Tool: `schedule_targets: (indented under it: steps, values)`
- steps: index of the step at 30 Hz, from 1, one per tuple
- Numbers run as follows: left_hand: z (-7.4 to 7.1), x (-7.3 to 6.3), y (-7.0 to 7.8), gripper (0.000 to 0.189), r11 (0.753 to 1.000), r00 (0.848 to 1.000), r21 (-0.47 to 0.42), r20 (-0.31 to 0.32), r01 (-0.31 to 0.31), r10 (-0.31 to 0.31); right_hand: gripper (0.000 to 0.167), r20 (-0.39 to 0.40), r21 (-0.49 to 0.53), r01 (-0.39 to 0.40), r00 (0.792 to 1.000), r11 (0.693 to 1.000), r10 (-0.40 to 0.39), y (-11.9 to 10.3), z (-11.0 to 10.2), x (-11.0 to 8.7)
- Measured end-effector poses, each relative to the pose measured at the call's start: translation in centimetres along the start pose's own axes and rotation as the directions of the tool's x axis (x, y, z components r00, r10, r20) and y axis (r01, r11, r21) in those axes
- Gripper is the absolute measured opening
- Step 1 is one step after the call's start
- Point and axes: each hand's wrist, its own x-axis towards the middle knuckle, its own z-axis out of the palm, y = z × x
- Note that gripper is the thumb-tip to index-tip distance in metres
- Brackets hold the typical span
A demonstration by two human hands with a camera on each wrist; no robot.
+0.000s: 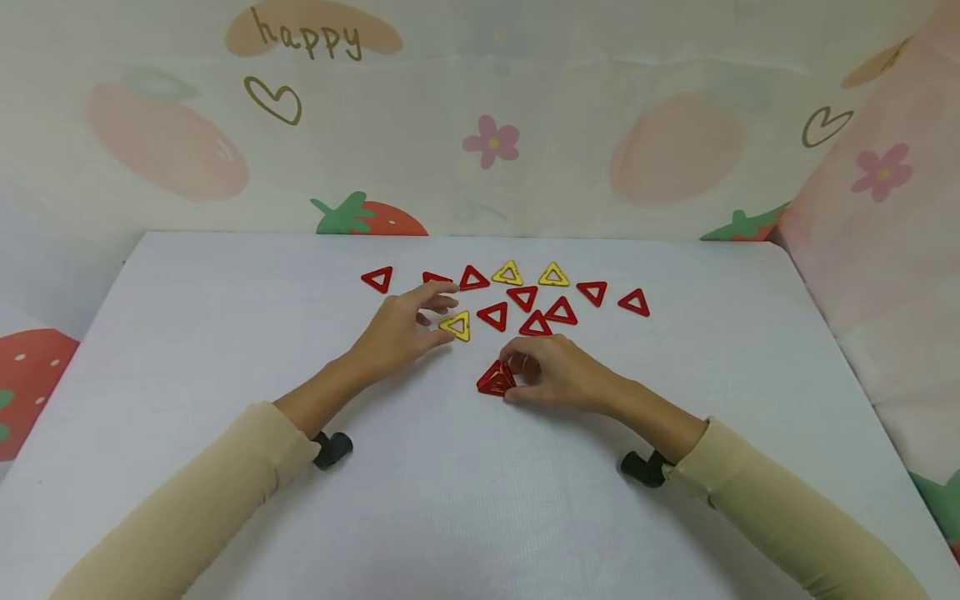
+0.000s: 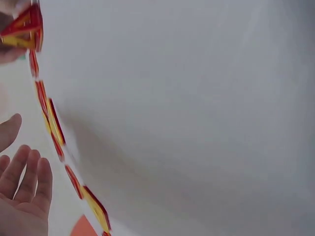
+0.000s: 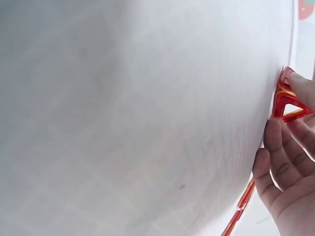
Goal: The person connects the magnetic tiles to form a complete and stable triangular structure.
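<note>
A small pyramid (image 1: 495, 380) of red, triangular frame tiles stands on the white table; yellow edges show on it in the left wrist view. My right hand (image 1: 558, 372) pinches its right side between thumb and fingers, and this grip also shows in the right wrist view. Farther left, my left hand (image 1: 397, 327) hovers with fingers spread and nothing held, as the left wrist view confirms. Its thumb is by a yellow triangle tile (image 1: 465, 327), and whether they touch I cannot tell. A red tile (image 1: 435, 277) behind its fingers is partly hidden.
Several flat triangle tiles lie across the far middle of the table (image 1: 420, 500), among them a red one (image 1: 377, 279) at left, a yellow one (image 1: 554, 274) and a red one (image 1: 634, 302) at right. A patterned curtain (image 1: 555, 75) hangs behind the table's back edge.
</note>
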Motion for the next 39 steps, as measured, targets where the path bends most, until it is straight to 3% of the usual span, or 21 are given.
schedule_targets:
  steps: [6,17,27,39]
  values:
    - [-0.6,0.6,-0.7,0.060,0.999,0.999,0.005,0.024,0.044,-0.044,0.042,0.001,-0.003,-0.005,1.000,1.000,0.005,0.1,0.0,0.1]
    - [-0.4,1.6,-1.8,0.061,0.996,0.989,0.026,0.115,0.086,-0.089,0.041,-0.001,0.005,-0.013,1.000,1.000,0.013,0.2,0.0,0.1]
    - [0.4,2.0,-1.4,0.063,0.996,0.979,0.076,0.195,0.038,-0.052,0.042,0.003,0.016,-0.014,1.000,1.000,0.013,0.2,0.1,0.0]
    - [0.5,1.9,-1.2,0.062,0.997,0.978,0.073,0.204,0.018,-0.032,0.042,0.006,0.020,-0.015,1.000,1.000,0.015,0.2,0.1,0.0]
